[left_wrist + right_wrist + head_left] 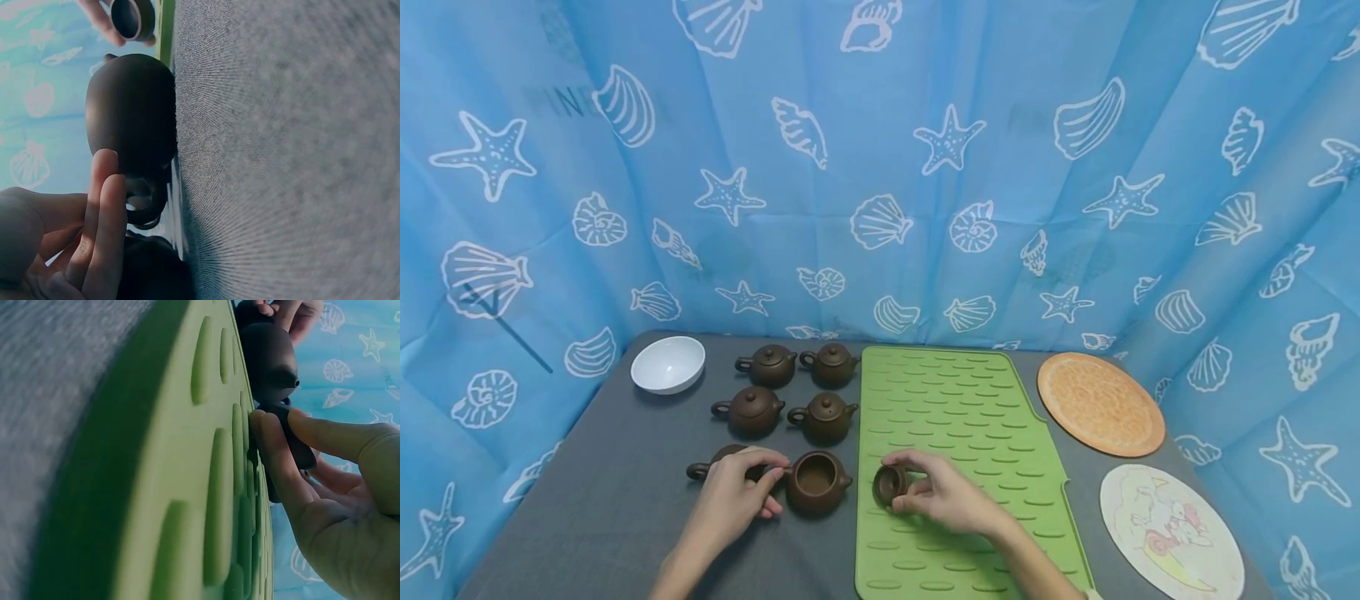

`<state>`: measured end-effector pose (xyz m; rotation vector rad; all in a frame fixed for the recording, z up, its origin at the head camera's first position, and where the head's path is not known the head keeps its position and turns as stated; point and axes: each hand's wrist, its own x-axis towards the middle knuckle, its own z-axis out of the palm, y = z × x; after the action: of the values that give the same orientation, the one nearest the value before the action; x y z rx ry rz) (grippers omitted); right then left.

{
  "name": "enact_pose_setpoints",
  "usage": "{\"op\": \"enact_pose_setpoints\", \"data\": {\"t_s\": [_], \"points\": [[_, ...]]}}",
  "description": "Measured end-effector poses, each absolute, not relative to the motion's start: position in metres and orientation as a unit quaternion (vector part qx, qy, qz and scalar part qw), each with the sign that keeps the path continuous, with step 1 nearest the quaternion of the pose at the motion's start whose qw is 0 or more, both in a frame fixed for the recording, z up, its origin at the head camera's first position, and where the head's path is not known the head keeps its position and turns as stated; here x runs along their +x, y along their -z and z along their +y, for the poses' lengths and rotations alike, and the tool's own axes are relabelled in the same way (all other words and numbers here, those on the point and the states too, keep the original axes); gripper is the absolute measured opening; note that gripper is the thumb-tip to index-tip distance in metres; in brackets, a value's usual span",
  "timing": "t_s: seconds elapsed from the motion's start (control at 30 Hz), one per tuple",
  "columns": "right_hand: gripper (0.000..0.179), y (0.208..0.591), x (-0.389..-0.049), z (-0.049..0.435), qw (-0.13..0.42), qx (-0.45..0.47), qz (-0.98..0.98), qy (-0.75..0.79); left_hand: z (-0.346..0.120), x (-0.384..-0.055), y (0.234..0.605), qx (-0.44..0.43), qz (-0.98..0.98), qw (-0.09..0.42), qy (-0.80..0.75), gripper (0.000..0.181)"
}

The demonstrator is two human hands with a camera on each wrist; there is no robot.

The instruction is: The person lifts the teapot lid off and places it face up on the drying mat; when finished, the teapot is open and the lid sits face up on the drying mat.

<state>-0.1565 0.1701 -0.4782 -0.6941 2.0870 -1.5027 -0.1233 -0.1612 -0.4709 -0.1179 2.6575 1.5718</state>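
Mat (955, 400): green, centre. Right hand (943, 493): in from near right, thumb and fingers pinching. Left hand (739, 487): in from near left, bent fingers at handle side of lidless teapot (817, 492), can't tell if gripping; pot upright, just left of mat. Pinched item: brown cup (888, 485), tilted, mouth facing left, at mat's left side.

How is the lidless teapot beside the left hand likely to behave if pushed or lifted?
The lidless teapot looks hard-walled, so it should probably stay stiff. Its squat, broad body suggests it would sooner slide than tip. The small spout juts out and might chip if knocked.
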Motion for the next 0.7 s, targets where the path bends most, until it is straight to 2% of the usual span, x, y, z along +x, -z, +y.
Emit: {"op": "enact_pose_setpoints", "data": {"t_s": [0.37, 0.7], "points": [[0.055, 0.4774, -0.1556, 0.1695, 0.245, -0.277, 0.775, 0.512, -0.1615, -0.1240, 0.4702, -0.041, 0.859, 0.036, -0.510, 0.019], [0.059, 0.4746, -0.1546, 0.1633, 0.199, -0.299, 0.826, 0.434, -0.1615, -0.1254, 0.4665, -0.042, 0.859, 0.046, -0.508, 0.019]]}}
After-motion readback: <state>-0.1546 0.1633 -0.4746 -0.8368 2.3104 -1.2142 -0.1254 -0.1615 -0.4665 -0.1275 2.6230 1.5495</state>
